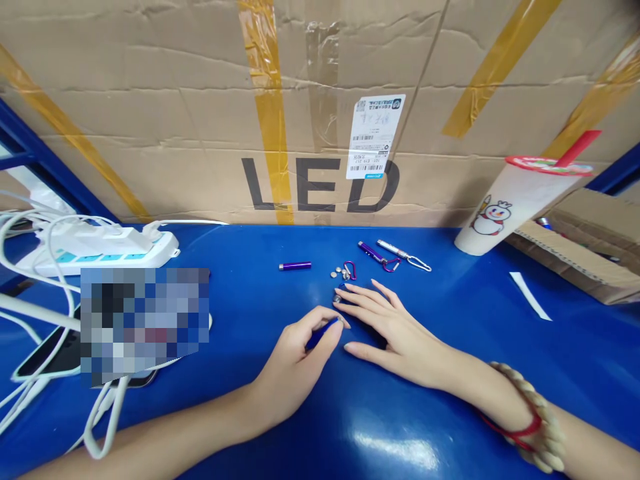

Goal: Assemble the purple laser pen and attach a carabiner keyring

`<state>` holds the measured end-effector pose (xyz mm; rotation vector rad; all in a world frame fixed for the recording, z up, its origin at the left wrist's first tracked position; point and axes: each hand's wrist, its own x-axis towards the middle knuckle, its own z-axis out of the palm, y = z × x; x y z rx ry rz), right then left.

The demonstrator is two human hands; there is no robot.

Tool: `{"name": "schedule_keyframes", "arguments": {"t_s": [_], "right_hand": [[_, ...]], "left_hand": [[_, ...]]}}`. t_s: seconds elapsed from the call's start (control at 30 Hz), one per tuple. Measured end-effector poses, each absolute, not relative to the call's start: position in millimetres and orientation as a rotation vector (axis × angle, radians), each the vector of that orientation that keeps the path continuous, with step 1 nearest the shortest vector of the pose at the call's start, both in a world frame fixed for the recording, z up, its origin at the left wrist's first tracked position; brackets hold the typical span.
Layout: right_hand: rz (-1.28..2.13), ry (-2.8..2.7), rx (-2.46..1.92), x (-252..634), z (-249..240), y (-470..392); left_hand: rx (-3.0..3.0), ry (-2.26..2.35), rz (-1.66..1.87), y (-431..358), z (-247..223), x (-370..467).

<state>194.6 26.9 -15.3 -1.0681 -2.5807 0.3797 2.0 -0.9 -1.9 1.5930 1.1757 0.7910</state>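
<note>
My left hand is closed around a blue tube above the blue table. Just right of it, my right hand lies with fingers spread, its fingertips over a small dark metal piece and a blue clip. Behind the fingers sit several button cells and a purple carabiner. A purple tube lies farther left. At the back are a purple penlight and a silver penlight, each with a clip.
A cardboard box stands along the back. On the left are a white power strip, cables and a phone. To the right are a drink cup, a paper strip and an open carton.
</note>
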Motion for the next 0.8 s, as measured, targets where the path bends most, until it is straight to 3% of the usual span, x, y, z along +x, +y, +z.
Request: {"name": "schedule_keyframes", "arguments": {"t_s": [0.8], "right_hand": [[0.264, -2.453, -1.024, 197.9, -18.3, 29.2]], "left_hand": [[1.594, 1.165, 0.799, -1.5, 0.1, 0.8]]}}
